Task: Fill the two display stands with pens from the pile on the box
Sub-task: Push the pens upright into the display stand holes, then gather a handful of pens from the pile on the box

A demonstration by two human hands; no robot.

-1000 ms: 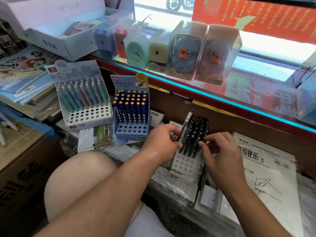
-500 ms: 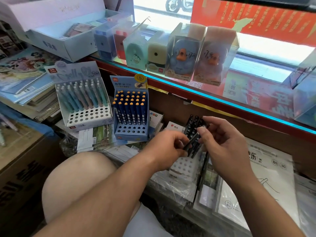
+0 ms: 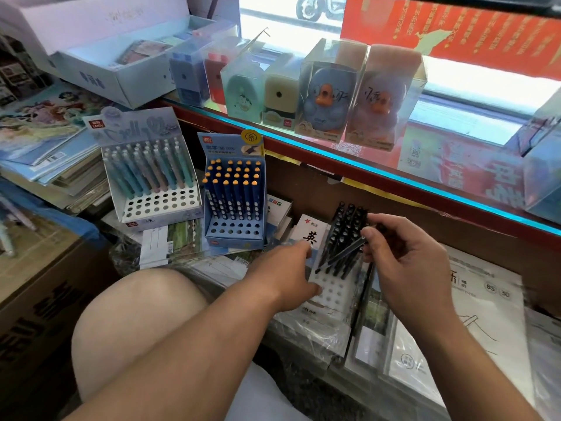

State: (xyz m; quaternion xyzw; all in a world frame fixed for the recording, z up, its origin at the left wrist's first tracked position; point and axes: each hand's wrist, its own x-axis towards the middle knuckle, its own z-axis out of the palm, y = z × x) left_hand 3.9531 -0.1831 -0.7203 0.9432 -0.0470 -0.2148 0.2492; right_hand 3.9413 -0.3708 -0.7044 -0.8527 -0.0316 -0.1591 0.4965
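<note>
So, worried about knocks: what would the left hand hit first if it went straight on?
Likely the white booklet pack right at the left hand's fingertips, beside the black-pen stand; depth is unclear.

Above: boxed sharpeners (image 3: 328, 95) line the ledge (image 3: 394, 177), behind everything else.
Left: first stand (image 3: 151, 183) beside a book stack (image 3: 45, 153); second stand (image 3: 235, 202) just to its right.
Front: third stand (image 3: 334, 287) on wrapped packets (image 3: 312, 332), between left hand (image 3: 288, 275) and right hand (image 3: 403, 262), whose pen (image 3: 340, 255) slants across it.
Right: workbook (image 3: 485, 299), lying flat.
</note>
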